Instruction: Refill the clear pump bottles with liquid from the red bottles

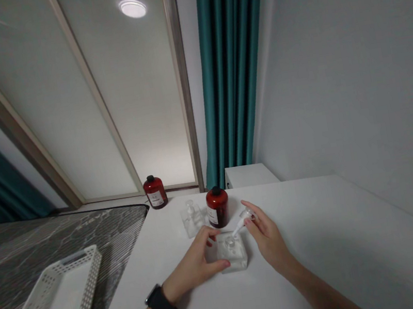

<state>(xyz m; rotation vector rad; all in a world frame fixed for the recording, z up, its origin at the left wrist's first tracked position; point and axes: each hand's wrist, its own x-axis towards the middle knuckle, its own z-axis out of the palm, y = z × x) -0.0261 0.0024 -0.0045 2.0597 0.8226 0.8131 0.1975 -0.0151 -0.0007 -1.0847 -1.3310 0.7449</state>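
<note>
A square clear glass bottle (234,257) with a round opening on top stands on the white table. Around its left side curl the fingers and thumb of my left hand (194,263), the thumb at the front edge and the fingers at the back. My right hand (269,238) pinches a clear stopper (244,217) with a pale tapered stem. The stem slants down to the left, its tip close to the bottle's opening; whether they touch I cannot tell. Just behind the bottle stands a dark red bottle (219,210) with a black cap and white label.
Another clear glass bottle (192,220) with its stopper on stands behind my left hand. A second red bottle (155,194) is at the table's back left corner. To the left, a white perforated basket (86,265) lies on a grey patterned surface (120,231). A wall borders the right.
</note>
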